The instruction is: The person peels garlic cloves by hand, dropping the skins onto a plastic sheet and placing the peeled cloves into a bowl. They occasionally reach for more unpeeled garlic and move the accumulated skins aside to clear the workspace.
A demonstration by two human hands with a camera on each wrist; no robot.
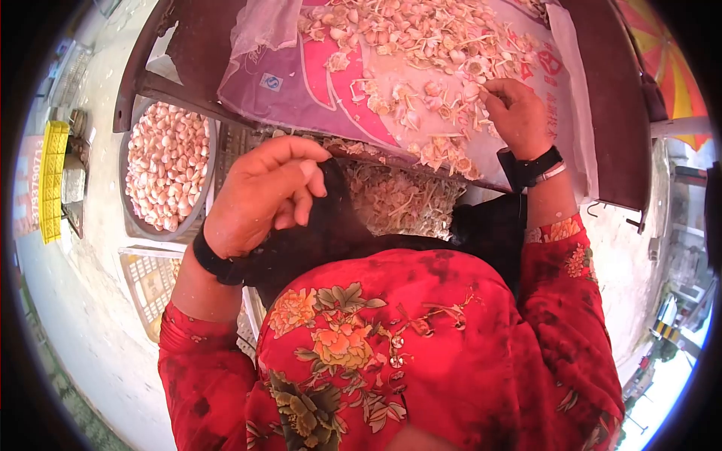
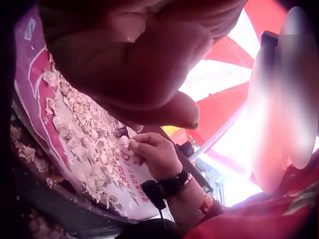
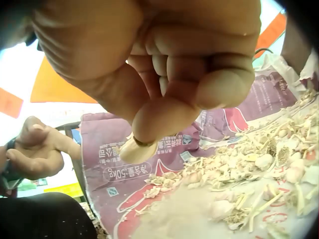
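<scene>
My right hand is over the near right part of the garlic pile. Its thumb and fingertips pinch a pale garlic clove, seen from close up in the right wrist view. My left hand hangs in the air above the lap, left of the table edge, fingers loosely bent with nothing between them. The right wrist view shows the left hand palm up. Beneath the pile lies a purple, pink and white woven sack, with loose garlic and dry skins spread over it.
Left of the table stands a grey basin full of separated cloves. Beside it is a pale plastic crate. More skins lie below the table's near edge, between the knees. A red and white umbrella hangs overhead.
</scene>
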